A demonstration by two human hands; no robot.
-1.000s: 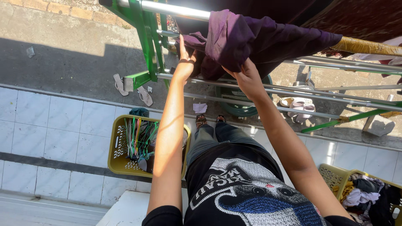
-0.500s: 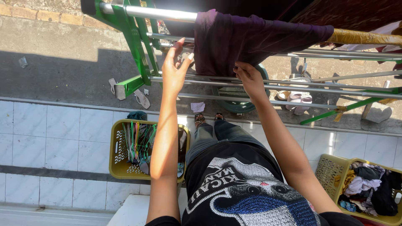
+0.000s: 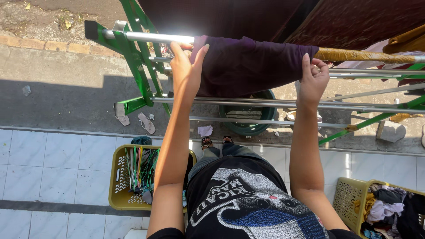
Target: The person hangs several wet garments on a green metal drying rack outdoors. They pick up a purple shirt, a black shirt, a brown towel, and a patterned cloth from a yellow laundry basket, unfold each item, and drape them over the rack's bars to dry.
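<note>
Both hands up on the purple cloth (image 3: pixel 248 66) draped over the rail (image 3: pixel 150 37), left hand (image 3: pixel 188 71) pinching its left edge, right hand (image 3: pixel 313 79) gripping its right, lower bars (image 3: pixel 265 105) just beneath, baskets (image 3: pixel 119 186) well below.

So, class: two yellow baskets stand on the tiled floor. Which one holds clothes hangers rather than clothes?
The yellow basket under the left arm: it holds a bundle of coloured hangers. The basket at the far right is filled with crumpled clothes instead.

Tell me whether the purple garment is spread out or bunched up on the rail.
Spread out. The purple garment hangs draped flat over the top rail, with the left hand and right hand at its two edges.
</note>
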